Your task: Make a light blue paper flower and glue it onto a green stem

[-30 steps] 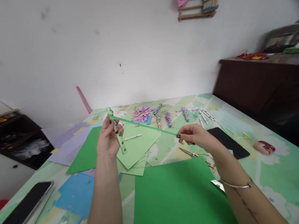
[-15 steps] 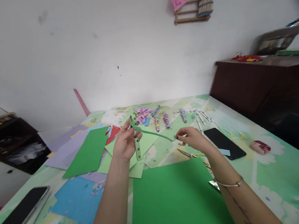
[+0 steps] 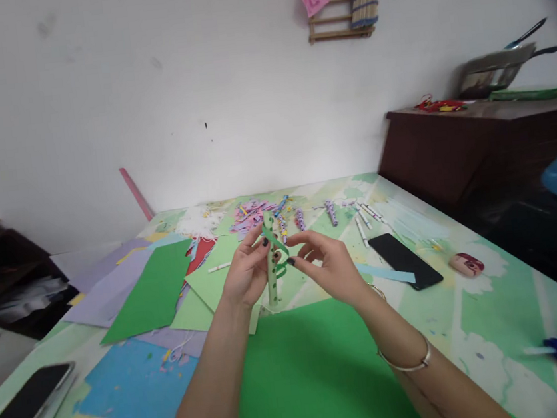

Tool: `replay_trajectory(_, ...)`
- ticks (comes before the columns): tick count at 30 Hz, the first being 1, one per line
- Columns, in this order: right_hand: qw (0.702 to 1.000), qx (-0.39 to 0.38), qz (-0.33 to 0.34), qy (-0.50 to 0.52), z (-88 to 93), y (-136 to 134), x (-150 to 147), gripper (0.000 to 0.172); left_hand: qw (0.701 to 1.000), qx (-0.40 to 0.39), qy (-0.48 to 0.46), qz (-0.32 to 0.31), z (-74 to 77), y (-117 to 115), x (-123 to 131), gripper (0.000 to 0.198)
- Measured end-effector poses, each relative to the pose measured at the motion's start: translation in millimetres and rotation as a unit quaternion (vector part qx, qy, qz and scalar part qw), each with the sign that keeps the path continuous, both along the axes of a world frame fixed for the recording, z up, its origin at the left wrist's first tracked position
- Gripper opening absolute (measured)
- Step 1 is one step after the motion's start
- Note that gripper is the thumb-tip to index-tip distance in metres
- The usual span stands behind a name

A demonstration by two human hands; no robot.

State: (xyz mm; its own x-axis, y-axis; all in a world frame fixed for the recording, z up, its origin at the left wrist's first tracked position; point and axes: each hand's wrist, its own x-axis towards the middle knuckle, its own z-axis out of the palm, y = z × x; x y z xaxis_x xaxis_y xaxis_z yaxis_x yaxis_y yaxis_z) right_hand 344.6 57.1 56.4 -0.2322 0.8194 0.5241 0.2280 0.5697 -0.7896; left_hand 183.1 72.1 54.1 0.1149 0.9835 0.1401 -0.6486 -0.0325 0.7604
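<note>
A light green paper tube with dark dots (image 3: 272, 283) stands nearly upright in my left hand (image 3: 246, 270), whose fingers are closed around its upper half. A narrow dark green paper strip (image 3: 276, 241) starts near the top of the tube and curls down along its right side. My right hand (image 3: 328, 264) is right beside the tube, thumb and forefinger pinching the strip. Below both hands lies a large green paper sheet (image 3: 317, 372). Scissors lie partly hidden behind my right wrist, with a gold handle (image 3: 377, 290) showing.
Coloured papers (image 3: 147, 291) and a blue sheet (image 3: 137, 383) spread on the left, near a phone (image 3: 25, 412). Decorated paper tubes (image 3: 332, 213), scraps (image 3: 254, 215) and markers (image 3: 369, 212) lie at the back. A black flat object (image 3: 405, 258) and a computer mouse (image 3: 466, 265) are on the right.
My right hand has come in from the right to the tube, so the strip, stretched out before, now curls against it. The tube has shifted slightly right. The view has turned a little.
</note>
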Motion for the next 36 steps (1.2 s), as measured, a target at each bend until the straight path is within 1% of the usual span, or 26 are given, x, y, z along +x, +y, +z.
replay_trajectory(3, 0.998, 0.041, -0.037, -0.004, -4.0, -1.6, -6.9, 0.023, 1.0, -0.005, -0.007, -0.006, -0.2, -0.8, 5.9, 0.034)
replay_trajectory(7, 0.993, 0.074, -0.09, -0.012, -9.4, 0.2, -10.4, 0.017, 1.0, -0.005, -0.019, -0.012, -2.1, -1.0, 10.9, 0.032)
replay_trajectory(14, 0.987, 0.091, -0.132, 0.003, -9.1, -0.2, -9.4, 0.017, 0.998, -0.017, -0.039, -0.046, -9.3, -2.4, 16.7, 0.032)
replay_trajectory(19, 0.988, 0.096, -0.119, 0.008, -7.5, -1.8, -8.4, 0.016, 0.997, -0.019, -0.044, -0.056, -9.9, -2.5, 17.4, 0.032)
replay_trajectory(22, 0.985, 0.112, -0.128, 0.005, -4.0, -5.7, -8.7, 0.015, 0.998, -0.023, -0.032, -0.046, -9.2, -2.4, 17.5, 0.031)
replay_trajectory(26, 0.982, 0.127, -0.138, -0.009, 1.9, -11.7, -9.5, 0.009, 0.999, -0.031, -0.005, -0.036, -9.9, -2.7, 19.0, 0.032)
replay_trajectory(30, 0.987, 0.111, -0.117, -0.021, 3.7, -13.3, -10.6, 0.004, 0.999, -0.026, 0.025, -0.032, -11.8, -3.5, 22.3, 0.037)
replay_trajectory(36, 0.992, 0.076, -0.098, -0.014, 1.4, -13.4, -12.8, 0.008, 0.998, 0.004, 0.025, -0.056, -12.0, -5.1, 26.9, 0.027)
